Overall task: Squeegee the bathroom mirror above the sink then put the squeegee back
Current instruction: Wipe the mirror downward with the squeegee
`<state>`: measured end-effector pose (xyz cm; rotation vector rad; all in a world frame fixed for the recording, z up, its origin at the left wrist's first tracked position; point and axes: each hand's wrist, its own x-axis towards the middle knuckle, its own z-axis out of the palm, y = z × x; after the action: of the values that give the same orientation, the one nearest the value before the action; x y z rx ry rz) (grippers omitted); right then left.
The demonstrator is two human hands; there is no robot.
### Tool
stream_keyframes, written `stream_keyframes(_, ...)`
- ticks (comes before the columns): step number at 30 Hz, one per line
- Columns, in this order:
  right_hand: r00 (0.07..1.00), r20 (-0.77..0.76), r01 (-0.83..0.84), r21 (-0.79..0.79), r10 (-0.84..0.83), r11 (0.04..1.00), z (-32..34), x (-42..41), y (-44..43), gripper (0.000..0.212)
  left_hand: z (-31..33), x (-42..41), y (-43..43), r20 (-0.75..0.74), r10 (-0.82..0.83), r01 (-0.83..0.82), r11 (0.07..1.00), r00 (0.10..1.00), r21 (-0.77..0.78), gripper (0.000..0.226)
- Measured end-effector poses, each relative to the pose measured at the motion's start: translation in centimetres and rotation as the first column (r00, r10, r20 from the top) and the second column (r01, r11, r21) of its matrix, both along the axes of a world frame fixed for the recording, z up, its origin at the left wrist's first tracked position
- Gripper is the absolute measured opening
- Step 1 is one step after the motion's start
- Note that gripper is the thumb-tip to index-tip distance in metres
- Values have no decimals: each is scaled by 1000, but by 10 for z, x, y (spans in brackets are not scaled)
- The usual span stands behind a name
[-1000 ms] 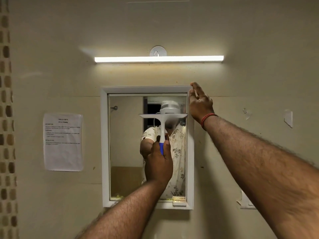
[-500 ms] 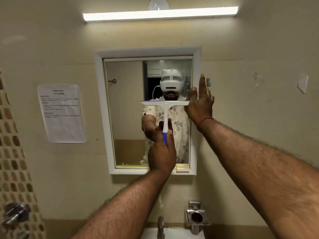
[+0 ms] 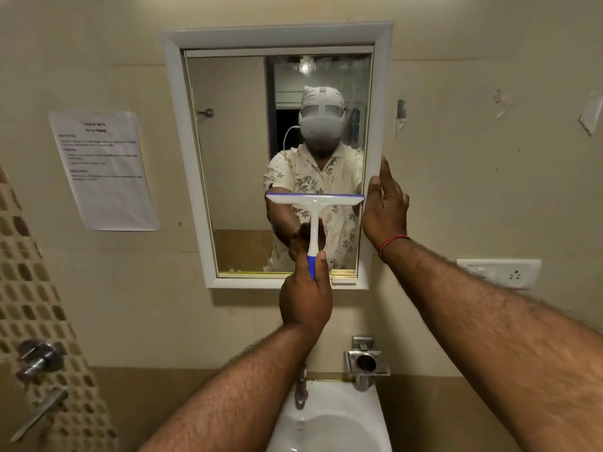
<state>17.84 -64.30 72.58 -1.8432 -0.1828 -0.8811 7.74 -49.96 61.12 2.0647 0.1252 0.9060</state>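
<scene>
A white-framed mirror hangs on the beige wall above the sink. My left hand grips the blue handle of a white squeegee, whose blade lies flat across the lower right part of the glass. My right hand presses flat against the mirror's right frame edge, fingers pointing up, a red thread on the wrist. The glass reflects a person in a floral shirt.
A steel tap and an empty metal holder sit at the sink's back edge. A paper notice is taped left of the mirror. A socket plate is on the right wall, valve handles at lower left.
The squeegee has slid down the right half of the glass, from near the top to below the middle. My right hand has slipped down the frame's right edge. The view has tilted down, showing the sink.
</scene>
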Motion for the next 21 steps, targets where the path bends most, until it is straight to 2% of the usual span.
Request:
stream_keyframes(2, 1000, -16, 2, -14, -2, 1000, -13, -3, -2, 51, -10, -2, 1, -10, -3, 3, 1000, 1000, 0, 50)
stream_keyframes(12, 991, -128, -42, -16, 39, 999, -75, -21, -11, 51, -63, -11, 0, -107, 6, -6, 1000, 994, 1, 84)
stream_keyframes(21, 975, -219, -56, -32, 48, 998, -109, -26, -12, 53, -103, -27, 8, -228, 24, -9, 998, 973, 69, 82)
